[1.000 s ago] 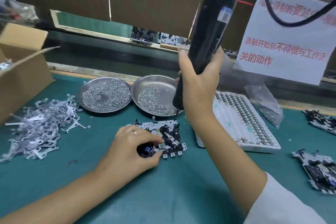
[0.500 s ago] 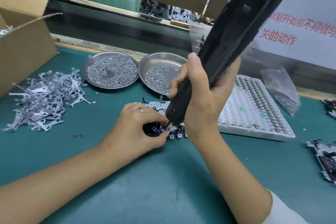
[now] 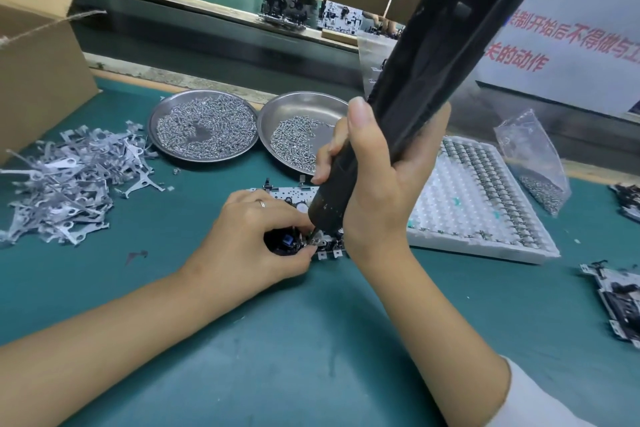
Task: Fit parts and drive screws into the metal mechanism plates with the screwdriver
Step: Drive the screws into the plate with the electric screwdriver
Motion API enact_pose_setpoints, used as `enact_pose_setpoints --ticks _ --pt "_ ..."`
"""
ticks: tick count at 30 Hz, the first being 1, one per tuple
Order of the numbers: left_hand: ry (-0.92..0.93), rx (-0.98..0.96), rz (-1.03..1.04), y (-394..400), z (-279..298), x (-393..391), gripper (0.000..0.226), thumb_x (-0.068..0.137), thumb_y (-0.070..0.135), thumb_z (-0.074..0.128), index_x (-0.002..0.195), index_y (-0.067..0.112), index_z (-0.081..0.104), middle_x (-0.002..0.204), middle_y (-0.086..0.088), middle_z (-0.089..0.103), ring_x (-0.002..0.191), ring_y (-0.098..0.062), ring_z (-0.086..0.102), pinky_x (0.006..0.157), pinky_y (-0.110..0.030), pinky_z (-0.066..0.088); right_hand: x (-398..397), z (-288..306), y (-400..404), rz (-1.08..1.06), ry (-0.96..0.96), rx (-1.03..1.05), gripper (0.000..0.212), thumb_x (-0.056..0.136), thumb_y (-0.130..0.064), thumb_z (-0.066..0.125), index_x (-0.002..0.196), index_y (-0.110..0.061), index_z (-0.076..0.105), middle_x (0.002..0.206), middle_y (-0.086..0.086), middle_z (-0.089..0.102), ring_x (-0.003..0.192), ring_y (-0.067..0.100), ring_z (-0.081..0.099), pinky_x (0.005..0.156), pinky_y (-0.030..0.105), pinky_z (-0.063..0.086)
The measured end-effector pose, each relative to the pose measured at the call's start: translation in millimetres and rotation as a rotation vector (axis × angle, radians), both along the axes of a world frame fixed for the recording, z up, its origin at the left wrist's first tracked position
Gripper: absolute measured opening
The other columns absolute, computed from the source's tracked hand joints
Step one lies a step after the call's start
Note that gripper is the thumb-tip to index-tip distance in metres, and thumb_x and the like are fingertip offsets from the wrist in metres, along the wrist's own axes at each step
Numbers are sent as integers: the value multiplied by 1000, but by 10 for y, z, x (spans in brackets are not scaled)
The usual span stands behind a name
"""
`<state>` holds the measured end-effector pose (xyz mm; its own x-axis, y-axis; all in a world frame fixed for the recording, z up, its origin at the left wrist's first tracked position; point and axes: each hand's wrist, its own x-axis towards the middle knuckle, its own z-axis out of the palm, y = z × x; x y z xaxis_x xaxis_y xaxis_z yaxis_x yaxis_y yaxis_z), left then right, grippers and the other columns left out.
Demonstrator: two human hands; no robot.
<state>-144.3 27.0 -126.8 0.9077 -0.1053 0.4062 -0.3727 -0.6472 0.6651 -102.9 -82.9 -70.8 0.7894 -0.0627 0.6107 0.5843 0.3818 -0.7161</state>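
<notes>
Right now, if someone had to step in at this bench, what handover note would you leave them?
Right hand: grips the black screwdriver, tilted, tip down on the mechanism plate.
Left hand: holds the plate's near edge on the green mat.
Supplies: two screw dishes behind the plate, metal parts pile far left, white parts tray right.
Done: screwdriver placed on a spot; whether the screw is seated cannot be seen.
Left: finish this screw, then the other plates at right, which may still need work.
</notes>
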Motion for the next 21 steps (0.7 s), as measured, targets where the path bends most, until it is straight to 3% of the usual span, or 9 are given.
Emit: enact_pose_setpoints --ticks 6,11,13,16,21 --pt "-1 2 -3 2 1 -2 17 61 24 72 74 15 75 70 12 66 78 -8 50 88 -19 32 4 -13 1 -18 -41 -9 25 86 -12 56 99 -14 35 58 -8 48 38 12 44 40 28 39" --pt "-5 -25 -20 -10 7 1 13 61 24 72 73 19 74 72 15 65 77 -6 51 87 -16 31 -9 2 -20 -7 -23 5 27 85 -13 57 101 -11 36 58 1 47 37 20 44 41 29 39" --pt "16 -52 -13 -5 7 2 15 62 25 77 77 27 73 76 14 67 81 -5 53 91 -18 31 7 44 -60 -12 -42 31 25 85 -13 58 100 -11 37 58 3 48 37 21 45 41 27 40" --pt "34 -58 -8 7 -9 7 23 64 17 86 84 24 77 81 10 71 84 -5 55 94 -26 34 55 76 -101 -38 -63 62 25 86 -13 57 101 -11 37 58 2 48 38 18 45 42 25 41" --pt "12 -35 4 1 2 -4 24 63 29 72 85 24 77 79 18 67 83 -5 53 92 -27 35 117 -29 -99 -36 45 -58 25 88 -12 57 102 -13 36 63 7 45 37 18 45 40 25 39"
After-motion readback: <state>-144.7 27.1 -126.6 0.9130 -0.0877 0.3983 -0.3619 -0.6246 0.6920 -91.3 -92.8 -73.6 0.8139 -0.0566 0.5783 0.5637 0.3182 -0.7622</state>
